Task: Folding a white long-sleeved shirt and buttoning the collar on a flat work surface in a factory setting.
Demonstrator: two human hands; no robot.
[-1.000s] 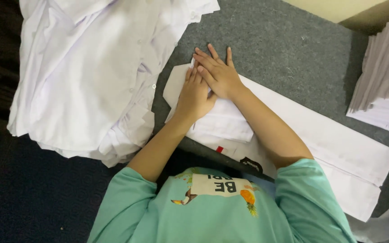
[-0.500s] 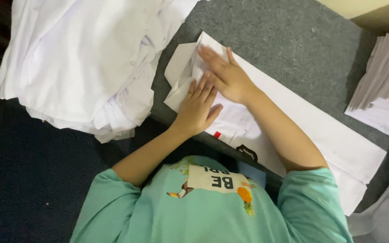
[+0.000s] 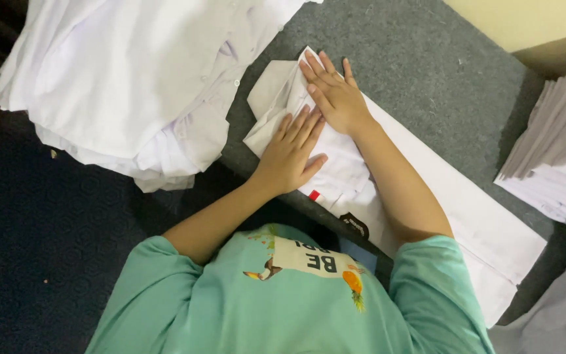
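Observation:
A long folded white garment lies diagonally on a grey felt surface. My left hand rests flat on it near its upper end, fingers stretched out. My right hand lies flat just beyond the left, on the folded collar end of the garment. Neither hand grips anything. A small red tag and a dark label show at the garment's near edge. My green shirt fills the bottom of the view.
A loose heap of white shirts lies at the upper left, half over the surface's edge. A stack of folded white garments sits at the right. Grey cloth shows at the bottom right, and dark blue floor at the left.
My hands were stacked together on the garment; now they lie apart, the right one slid further toward the collar end. The garment's end has been folded over.

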